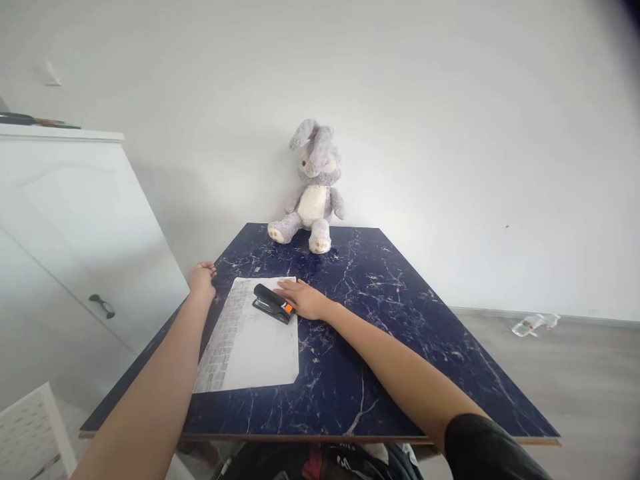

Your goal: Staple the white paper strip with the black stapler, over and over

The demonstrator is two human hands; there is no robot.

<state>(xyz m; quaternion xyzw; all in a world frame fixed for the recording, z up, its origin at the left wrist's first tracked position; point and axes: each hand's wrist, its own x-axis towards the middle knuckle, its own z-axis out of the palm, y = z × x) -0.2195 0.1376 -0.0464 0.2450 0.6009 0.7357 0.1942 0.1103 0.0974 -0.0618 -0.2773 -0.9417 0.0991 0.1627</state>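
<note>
A black stapler (273,304) with an orange patch at one end lies on a sheet of paper (265,353), whose left part carries a grey brick-like pattern. My right hand (304,300) rests flat beside the stapler at the paper's right edge, its fingers stretched out and close against the stapler's far side. Over the table's left edge, apart from the paper, is my left hand (202,279). Its fingers are curled together, and whatever may be in them is too small to make out.
A grey plush rabbit (314,193) sits at the back of the dark blue marbled table (380,320), against the wall. To the left stands a white cabinet (85,227). A clear plastic item (535,325) lies on the floor at right.
</note>
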